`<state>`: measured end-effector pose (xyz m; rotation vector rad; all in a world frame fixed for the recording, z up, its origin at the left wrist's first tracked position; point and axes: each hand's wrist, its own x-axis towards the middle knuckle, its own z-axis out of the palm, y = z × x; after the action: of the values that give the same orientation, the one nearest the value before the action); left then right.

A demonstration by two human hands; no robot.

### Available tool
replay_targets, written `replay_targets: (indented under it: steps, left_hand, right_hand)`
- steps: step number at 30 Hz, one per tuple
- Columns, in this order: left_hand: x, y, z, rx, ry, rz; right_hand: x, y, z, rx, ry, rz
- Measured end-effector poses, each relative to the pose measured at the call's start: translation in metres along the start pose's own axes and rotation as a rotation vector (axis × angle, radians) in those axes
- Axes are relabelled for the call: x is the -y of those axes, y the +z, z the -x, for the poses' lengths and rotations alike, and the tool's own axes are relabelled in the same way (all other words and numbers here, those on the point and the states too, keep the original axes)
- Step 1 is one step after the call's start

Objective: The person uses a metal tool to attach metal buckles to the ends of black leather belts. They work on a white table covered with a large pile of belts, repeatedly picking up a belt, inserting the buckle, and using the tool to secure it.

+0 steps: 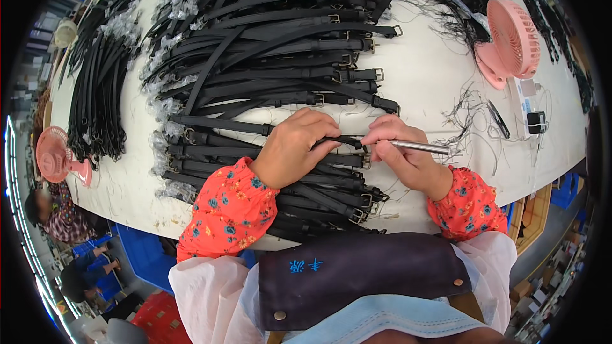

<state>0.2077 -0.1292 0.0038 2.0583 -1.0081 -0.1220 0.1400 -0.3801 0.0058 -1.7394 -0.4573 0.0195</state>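
My left hand (294,148) is closed around the end of a black belt (349,141), pinching it between thumb and fingers. Just to the right, my right hand (408,156) grips a slim silver metal pen-like tool (426,147), whose back end points right. Its working tip is hidden by my fingers, close to the belt end. Beneath and around my hands lie many black belts (268,76) in a layered pile, their metal buckles (378,74) mostly toward the right. Clear plastic wrap (162,108) covers the belts' left ends.
Another bundle of black belts (99,99) lies at the left. Pink fans stand at the right (510,38) and the left (54,153). Loose black threads (465,114), a black pen-shaped tool (498,120) and a small black box (537,122) lie on the white table (440,89). A blue bin (140,248) stands below.
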Motion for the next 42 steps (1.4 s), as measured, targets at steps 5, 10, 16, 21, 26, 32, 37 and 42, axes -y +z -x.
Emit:
replay_targets:
  steps: [5,10,16,21,26,32,37,42]
  left_hand:
    - [0.000,-0.001,-0.002,-0.001,0.005,-0.005]
    - [0.000,0.000,-0.001,0.001,0.007,0.002]
    - [-0.001,-0.003,-0.001,-0.009,0.037,-0.011]
    - [-0.012,-0.010,-0.001,0.081,0.010,-0.252]
    - [-0.007,0.001,-0.002,0.017,-0.092,-0.035]
    - [-0.012,-0.010,-0.004,0.032,-0.003,0.006]
    - [-0.009,-0.004,-0.002,0.134,-0.010,0.038]
    - [-0.010,0.006,0.001,0.061,0.186,-0.245]
  right_hand:
    - [0.002,0.000,-0.004,0.033,-0.066,0.074]
    - [0.001,0.004,-0.005,0.005,-0.104,0.077]
    - [0.002,-0.004,-0.003,-0.006,-0.103,0.095]
    - [0.006,0.000,0.000,-0.113,-0.006,-0.039]
    - [0.004,0.005,-0.001,-0.106,0.092,-0.151]
    - [0.000,0.006,-0.001,-0.106,0.113,-0.250]
    - [-0.002,0.005,0.000,-0.118,0.122,-0.280]
    - [-0.007,0.005,-0.002,-0.152,0.147,-0.329]
